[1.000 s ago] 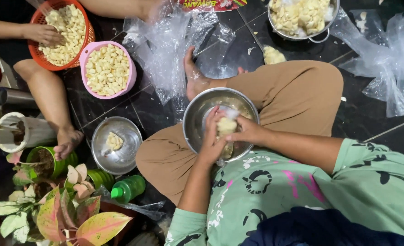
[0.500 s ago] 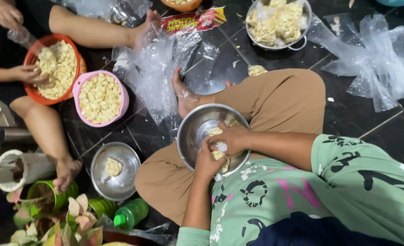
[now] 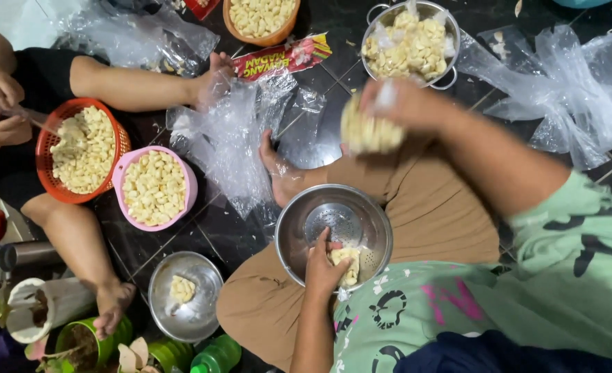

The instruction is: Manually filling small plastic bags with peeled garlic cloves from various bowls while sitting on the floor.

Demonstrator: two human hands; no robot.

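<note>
Steel, round perforated colander bowl (image 3: 288, 228) parked on the tan-trousered lap, nearly empty now. Half a second back, both hands huddled inside it; since then the right hand (image 3: 406, 103) up and out, closed round a lumpy clump of pale peeled cloves (image 3: 369, 131), hovering just beside the shiny two-handled steel pot (image 3: 451, 59) near the top edge of the dark tiled floor (image 3: 209, 235). Blurred, so can't tell whether there's thin plastic around the clump. Left hand (image 3: 325, 266) down in the bowl, fingers curled lightly over one last pale chunk (image 3: 347, 259) on the strainer holes. So: most of the bowl's load gone out with that handful.

Textures: cloves smooth, waxy, cream-coloured; crinkly clear plastic bags (image 3: 230, 138) spread over the tiles; pink plastic basket (image 3: 188, 186) and orange mesh basket (image 3: 43, 145) heaped with the same cloves by the left edge.
</note>
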